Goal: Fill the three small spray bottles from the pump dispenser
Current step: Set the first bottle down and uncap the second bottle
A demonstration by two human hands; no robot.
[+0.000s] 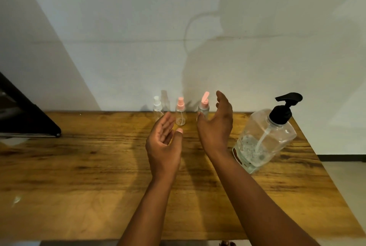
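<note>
Just beyond both hands (pixel 164 142), spray bottles (pixel 180 112)

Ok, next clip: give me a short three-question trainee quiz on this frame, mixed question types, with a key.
1. True or false: the left hand is gripping one of the small spray bottles.
2. Multiple choice: what colour is the top of the leftmost small bottle? A) pink B) white C) black
3. Fill in: the pump dispenser stands to the ____ of the right hand on the wooden table.

Key
1. False. Both hands are open and hold nothing.
2. B. The middle bottle and the right bottle have pink tops.
3. Right.
</note>
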